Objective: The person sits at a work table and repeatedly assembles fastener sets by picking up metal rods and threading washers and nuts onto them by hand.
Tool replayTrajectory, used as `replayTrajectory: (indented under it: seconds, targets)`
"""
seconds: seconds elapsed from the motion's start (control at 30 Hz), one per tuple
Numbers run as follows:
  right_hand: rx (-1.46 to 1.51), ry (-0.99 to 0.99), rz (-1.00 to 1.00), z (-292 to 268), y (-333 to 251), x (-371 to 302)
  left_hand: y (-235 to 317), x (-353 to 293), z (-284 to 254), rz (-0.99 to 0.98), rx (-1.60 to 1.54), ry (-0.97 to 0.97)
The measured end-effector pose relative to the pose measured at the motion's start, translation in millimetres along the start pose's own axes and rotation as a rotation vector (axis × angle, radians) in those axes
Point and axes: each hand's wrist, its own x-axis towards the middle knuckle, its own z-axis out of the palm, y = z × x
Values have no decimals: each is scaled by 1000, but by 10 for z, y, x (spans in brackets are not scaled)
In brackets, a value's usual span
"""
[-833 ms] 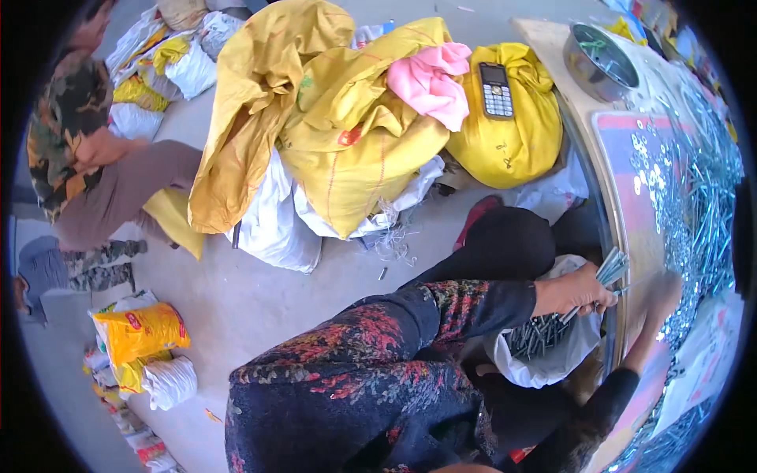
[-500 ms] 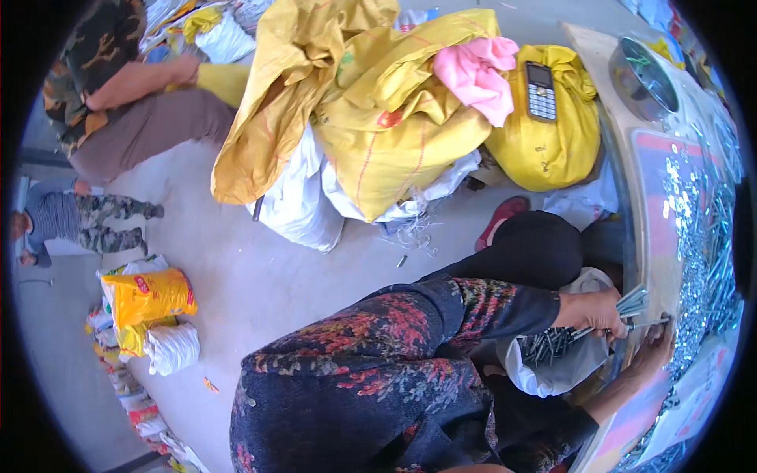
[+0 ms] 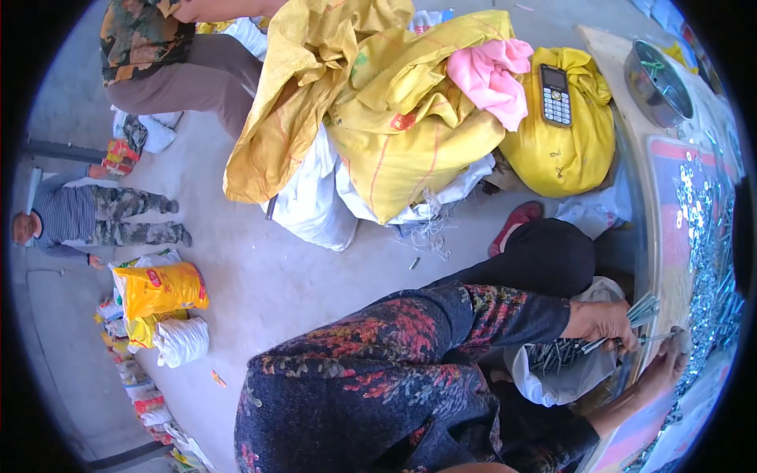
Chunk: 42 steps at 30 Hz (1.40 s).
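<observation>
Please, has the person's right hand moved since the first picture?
Yes. The right hand has shifted downward in the picture, farther from the metal bowl.

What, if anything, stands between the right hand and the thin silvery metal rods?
Nothing visible: the thin silvery metal rods jut from the left hand, and the right hand seems to touch the end of one.

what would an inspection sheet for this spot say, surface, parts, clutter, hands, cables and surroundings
Surface: pale board bearing a metal bowl, strewn with small rings
Parts: thin rods in hand; dark metal pieces inside a white bag
Clutter: pink cloth on a yellow sack; phone on a yellow bundle
Hands: left hand gripping the rods; right hand near their ends, grip unclear
Cables: nothing seen
Surroundings: standing person in striped top; another in camouflage top, partly cut off
</observation>
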Motion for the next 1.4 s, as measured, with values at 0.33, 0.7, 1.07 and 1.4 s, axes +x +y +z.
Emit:
replayTrajectory:
  seconds: [0.33, 0.7, 1.07, 1.4]
  targets:
    - [-410, -238, 144, 276, -128, -930, 25, 160, -9, 113, 411, 216]
    - [-604, -260, -236, -306, -275, -1158, -411, 269, 189, -60, 392, 95]
    - [-958, 227, -290, -1261, -239, -56, -331, 287, 55, -71, 359, 43]
    - [-1518, 141, -268, -1730, 80, 745, -226, 74, 171, 7, 275, 68]
